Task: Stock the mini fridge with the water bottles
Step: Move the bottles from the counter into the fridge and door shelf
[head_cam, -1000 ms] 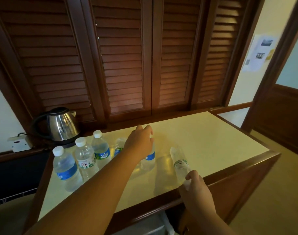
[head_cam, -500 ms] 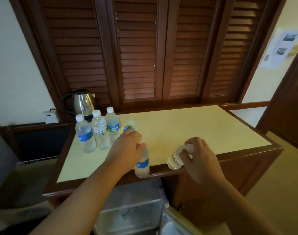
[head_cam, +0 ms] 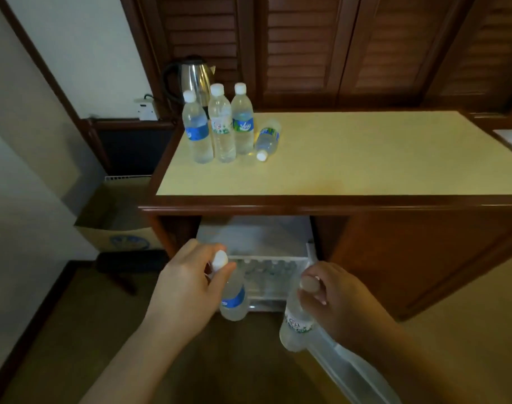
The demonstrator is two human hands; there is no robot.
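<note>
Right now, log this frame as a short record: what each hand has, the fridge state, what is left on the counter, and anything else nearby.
left hand: grips blue-label bottle near its cap, upright
right hand: grips green-label bottle by its neck
mini fridge: under the counter, door open; contents blurred
held bottles: both in front of the fridge opening, not yet inside
countertop: three standing bottles in a row, one lying bottle beside them
kettle: behind the standing bottles
</note>
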